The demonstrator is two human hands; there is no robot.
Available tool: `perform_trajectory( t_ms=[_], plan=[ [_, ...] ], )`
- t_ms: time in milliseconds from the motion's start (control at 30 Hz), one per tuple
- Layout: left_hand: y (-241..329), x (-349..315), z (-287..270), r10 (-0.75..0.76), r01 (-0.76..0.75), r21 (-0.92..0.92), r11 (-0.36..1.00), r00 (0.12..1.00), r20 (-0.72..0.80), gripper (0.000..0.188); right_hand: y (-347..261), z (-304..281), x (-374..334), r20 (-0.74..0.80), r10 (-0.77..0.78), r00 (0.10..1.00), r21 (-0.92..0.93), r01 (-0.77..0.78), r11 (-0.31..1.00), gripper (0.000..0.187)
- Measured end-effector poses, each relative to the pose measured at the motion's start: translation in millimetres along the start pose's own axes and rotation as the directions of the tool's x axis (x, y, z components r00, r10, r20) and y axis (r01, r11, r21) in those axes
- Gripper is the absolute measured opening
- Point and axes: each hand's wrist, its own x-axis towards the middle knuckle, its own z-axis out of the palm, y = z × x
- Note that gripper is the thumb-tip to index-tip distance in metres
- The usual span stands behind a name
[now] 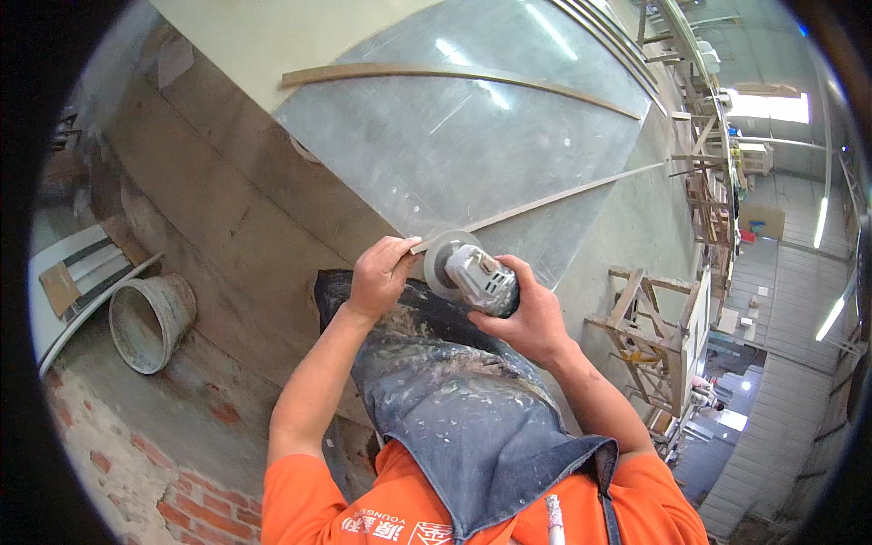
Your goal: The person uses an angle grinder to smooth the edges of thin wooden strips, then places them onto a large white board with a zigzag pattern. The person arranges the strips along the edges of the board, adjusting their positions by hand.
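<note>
My right hand [531, 313] is wrapped round the body of a small angle grinder [483, 277], whose round pale disc [438, 263] faces left. The disc overlaps the near end of a long thin strip [568, 194]; whether it touches the strip I cannot tell. My left hand [378, 278] pinches that near end just left of the disc. From there the strip runs far and right across a shiny grey sheet [400, 150]. Farther back, a second, wider wooden strip [472, 74] lies across the same sheet.
A stained bucket [182, 304] stands at the left, beside leaning panels [68, 286] and a brick wall [204, 504]. Wooden trestles [677, 350] stand to the right. More long strips [618, 50] lie along the sheet's far edge. A smeared dark apron [454, 400] hangs below my hands.
</note>
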Motion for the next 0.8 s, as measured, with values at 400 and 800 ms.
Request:
perform_trajectory(
  t_ms=[400, 800],
  plan=[
    [-14.5, 0.9, -1.9, 0.033, -0.033, -0.001, 0.999, 0.999, 0.013, 0.027, -7.0, 19.1, 14.4, 0.037, -0.041, 0.998, -0.035, 0.042, 0.998, 0.076],
    [-14.7, 1.1, -7.2, 0.078, -0.079, 0.026, 0.997, 0.997, 0.026, 0.032, 12.3, 17.7, 18.6, -0.033, 0.054, 0.998, -0.075, -0.056, 0.996, 0.08]
  ],
)
